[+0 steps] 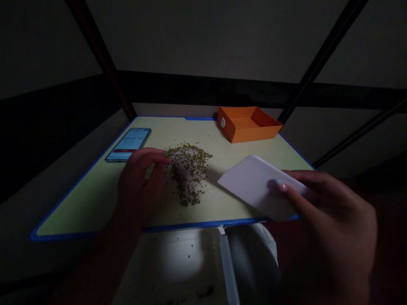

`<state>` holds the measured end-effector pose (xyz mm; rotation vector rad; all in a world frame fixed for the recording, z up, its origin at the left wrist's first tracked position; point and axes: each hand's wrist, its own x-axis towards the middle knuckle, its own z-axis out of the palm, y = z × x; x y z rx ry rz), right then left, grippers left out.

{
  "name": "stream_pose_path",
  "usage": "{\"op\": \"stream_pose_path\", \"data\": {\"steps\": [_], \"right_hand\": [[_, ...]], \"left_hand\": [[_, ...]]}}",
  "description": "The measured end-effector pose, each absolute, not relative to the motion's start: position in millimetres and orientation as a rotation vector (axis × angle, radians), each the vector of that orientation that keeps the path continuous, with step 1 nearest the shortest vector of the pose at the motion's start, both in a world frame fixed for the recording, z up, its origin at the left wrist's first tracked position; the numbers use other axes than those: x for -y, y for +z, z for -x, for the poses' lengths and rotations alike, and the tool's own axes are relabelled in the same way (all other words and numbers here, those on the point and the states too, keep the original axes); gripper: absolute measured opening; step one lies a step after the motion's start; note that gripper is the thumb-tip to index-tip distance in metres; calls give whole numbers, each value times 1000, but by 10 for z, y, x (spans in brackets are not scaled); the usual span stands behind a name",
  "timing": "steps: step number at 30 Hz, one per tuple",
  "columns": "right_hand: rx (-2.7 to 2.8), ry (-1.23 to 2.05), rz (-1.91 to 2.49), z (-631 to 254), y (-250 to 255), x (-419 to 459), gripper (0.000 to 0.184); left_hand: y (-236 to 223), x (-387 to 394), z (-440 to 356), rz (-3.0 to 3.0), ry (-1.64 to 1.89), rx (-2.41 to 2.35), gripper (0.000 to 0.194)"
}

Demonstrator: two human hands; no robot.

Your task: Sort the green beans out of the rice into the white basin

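Head view, dim. Grips in the right hand (337, 220), thumb on one face and fingers behind, a white, smooth, angular piece (249, 182), tilted over the near right of a pale tabletop edged in blue (82, 207). Below that edge, a pale, speck-strewn bin (159, 248) beside a grey, rounded container (251, 254). Reaches with the left hand (140, 180) to the left side of a loose heap of small green and whitish grains (190, 167), mid-table; curls fingers toward thumb, almost meeting, but cannot tell in this gloom about any grain pinched. Probably at a picking-through step, calling next for a light fingertip pinch and a steady right grip. Beyond the left hand, a slim, dark-edged phone with lit screen (129, 145); farther back, right, a lidless orange rectangular box (254, 134).
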<state>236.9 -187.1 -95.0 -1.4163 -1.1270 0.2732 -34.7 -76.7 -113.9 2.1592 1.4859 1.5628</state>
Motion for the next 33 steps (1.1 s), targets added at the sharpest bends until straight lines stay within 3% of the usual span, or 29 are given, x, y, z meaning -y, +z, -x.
{"op": "stream_pose_path", "data": {"steps": [4,10,16,33], "right_hand": [[1605,110,1433,-2389,-905,2144,2],[1937,-117,1240,-2291,-982,2288,27],[2201,-144,1186,-2172,-848,2226,25],[2284,-252,1140,-2022,-862,2038,27]], "left_hand": [[-1145,747,357,-2157,1577,-1487,13],[-1125,762,352,-2150,1564,-1509,13],[-1122,769,344,-2145,1560,-1504,13],[-1094,780,334,-2125,1543,-1549,12]]}}
